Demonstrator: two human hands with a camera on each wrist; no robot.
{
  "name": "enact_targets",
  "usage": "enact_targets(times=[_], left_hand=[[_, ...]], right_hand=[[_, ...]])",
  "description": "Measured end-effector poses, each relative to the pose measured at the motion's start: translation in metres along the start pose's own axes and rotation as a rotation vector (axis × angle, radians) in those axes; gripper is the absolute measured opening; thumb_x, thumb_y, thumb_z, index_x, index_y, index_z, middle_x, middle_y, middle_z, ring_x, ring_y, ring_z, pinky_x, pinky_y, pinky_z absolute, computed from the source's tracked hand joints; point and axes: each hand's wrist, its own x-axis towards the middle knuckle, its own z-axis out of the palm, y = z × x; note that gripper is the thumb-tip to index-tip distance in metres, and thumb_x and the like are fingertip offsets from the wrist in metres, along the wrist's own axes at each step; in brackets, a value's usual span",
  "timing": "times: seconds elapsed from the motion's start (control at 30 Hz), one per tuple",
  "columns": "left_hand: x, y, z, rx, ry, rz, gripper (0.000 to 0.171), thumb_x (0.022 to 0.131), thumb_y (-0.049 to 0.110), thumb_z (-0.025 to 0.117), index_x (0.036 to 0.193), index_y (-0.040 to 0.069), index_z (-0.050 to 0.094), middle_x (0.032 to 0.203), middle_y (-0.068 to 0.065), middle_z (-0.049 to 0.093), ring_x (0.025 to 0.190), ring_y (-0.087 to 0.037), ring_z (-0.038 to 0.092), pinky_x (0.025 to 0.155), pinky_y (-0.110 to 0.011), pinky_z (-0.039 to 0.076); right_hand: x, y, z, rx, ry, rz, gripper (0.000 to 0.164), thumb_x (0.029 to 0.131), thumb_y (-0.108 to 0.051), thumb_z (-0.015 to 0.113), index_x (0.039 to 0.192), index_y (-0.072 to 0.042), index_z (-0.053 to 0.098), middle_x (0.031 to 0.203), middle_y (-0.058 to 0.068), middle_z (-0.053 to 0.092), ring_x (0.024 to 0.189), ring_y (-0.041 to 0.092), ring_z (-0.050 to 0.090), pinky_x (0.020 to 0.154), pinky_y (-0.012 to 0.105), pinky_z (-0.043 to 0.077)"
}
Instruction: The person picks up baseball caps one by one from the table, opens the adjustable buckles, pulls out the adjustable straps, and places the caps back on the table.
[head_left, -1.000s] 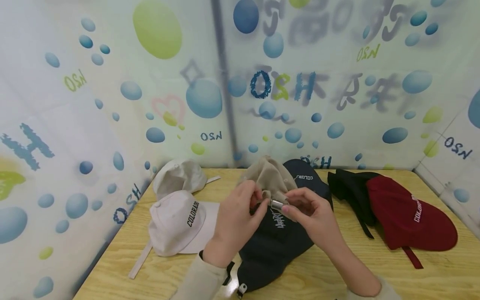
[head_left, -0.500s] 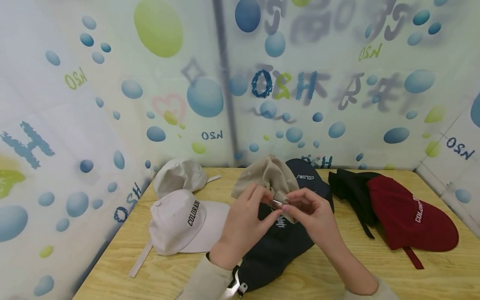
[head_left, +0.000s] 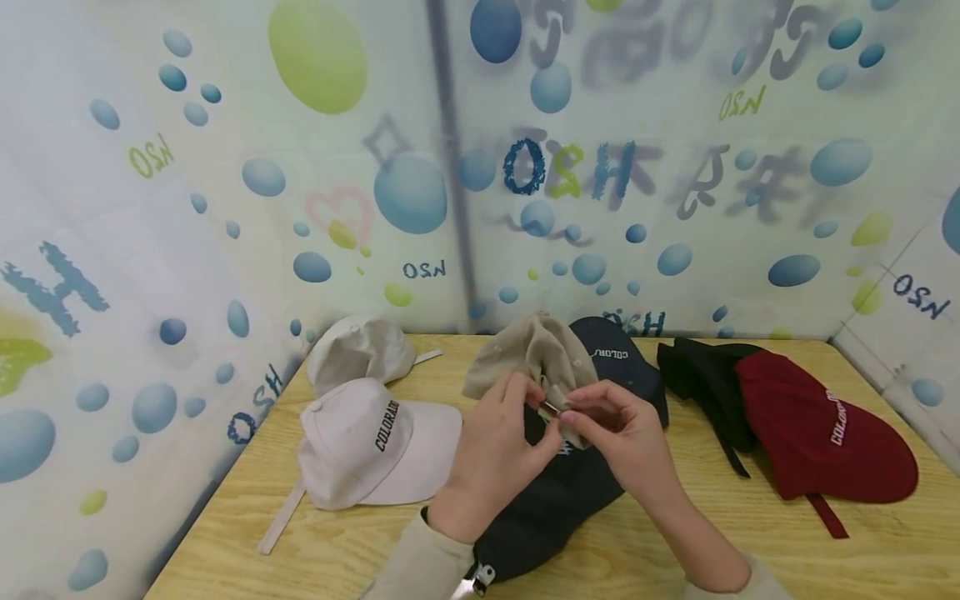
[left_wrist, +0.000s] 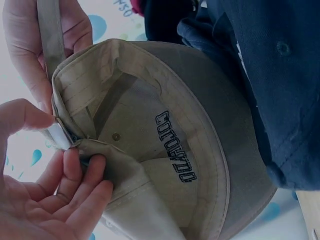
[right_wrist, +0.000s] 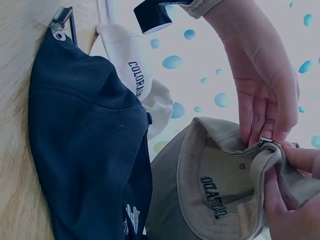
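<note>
A beige cap (head_left: 525, 354) is held up over the table with its inside facing the wrist cameras; dark lettering shows inside it in the left wrist view. My left hand (head_left: 491, 454) pinches the metal buckle (left_wrist: 62, 134) of its back strap between thumb and fingers. My right hand (head_left: 633, 437) grips the cap's back edge beside the buckle, thumb outside and fingers inside in the right wrist view. A loose length of strap (left_wrist: 50, 37) runs past the right hand. Below both hands lies a dark navy cap (head_left: 540, 521) with white lettering and a metal clasp (right_wrist: 60, 25).
A pale pink cap (head_left: 352, 450) and a white cap (head_left: 360, 354) lie on the left of the wooden table (head_left: 217, 542). Another navy cap (head_left: 618, 354) sits behind the hands. On the right, a maroon cap (head_left: 817, 433) overlaps a black cap (head_left: 705, 375).
My left hand has shifted right, from the strap's left part to the buckle, and its fingers now cover most of the buckle. The right hand stays nearly in place.
</note>
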Motion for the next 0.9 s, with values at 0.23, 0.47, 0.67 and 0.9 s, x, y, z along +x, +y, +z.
enact_targets(times=[0.23, 0.47, 0.67, 0.9], left_hand=[[0.0, 0.002, 0.001, 0.004, -0.009, -0.022, 0.027, 0.083, 0.016, 0.075, 0.101, 0.012, 0.056, 0.092, -0.002, 0.06, 0.069, -0.01, 0.059, 0.059, -0.018, 0.049], [0.001, -0.002, -0.003, 0.002, 0.032, 0.018, 0.02, 0.081, 0.007, 0.074, 0.096, 0.013, 0.062, 0.09, 0.0, 0.065, 0.075, -0.01, 0.066, 0.064, -0.021, 0.054], [0.002, -0.009, -0.006, -0.023, 0.041, 0.023, 0.016, 0.083, 0.005, 0.073, 0.093, 0.015, 0.066, 0.087, 0.002, 0.07, 0.081, -0.009, 0.071, 0.071, -0.022, 0.057], [0.002, -0.012, -0.009, -0.128, 0.01, -0.064, 0.015, 0.084, 0.004, 0.073, 0.093, 0.012, 0.065, 0.088, 0.0, 0.069, 0.083, -0.012, 0.071, 0.076, -0.027, 0.059]], right_hand=[[0.0, 0.003, 0.004, -0.029, 0.039, -0.049, 0.013, 0.089, 0.002, 0.069, 0.102, 0.002, 0.067, 0.091, -0.018, 0.073, 0.079, 0.002, 0.07, 0.065, 0.02, 0.056], [0.0, 0.004, 0.004, -0.039, 0.052, -0.054, 0.013, 0.088, 0.004, 0.07, 0.102, 0.002, 0.067, 0.09, -0.019, 0.072, 0.079, 0.001, 0.069, 0.066, 0.019, 0.056], [0.0, 0.006, 0.0, -0.017, -0.006, -0.031, 0.012, 0.094, 0.0, 0.065, 0.106, 0.004, 0.065, 0.093, -0.019, 0.072, 0.077, 0.001, 0.066, 0.065, 0.018, 0.054], [0.002, 0.005, -0.003, 0.025, -0.101, 0.006, 0.02, 0.097, -0.001, 0.06, 0.115, 0.007, 0.06, 0.102, -0.02, 0.069, 0.091, 0.0, 0.066, 0.079, 0.017, 0.057]])
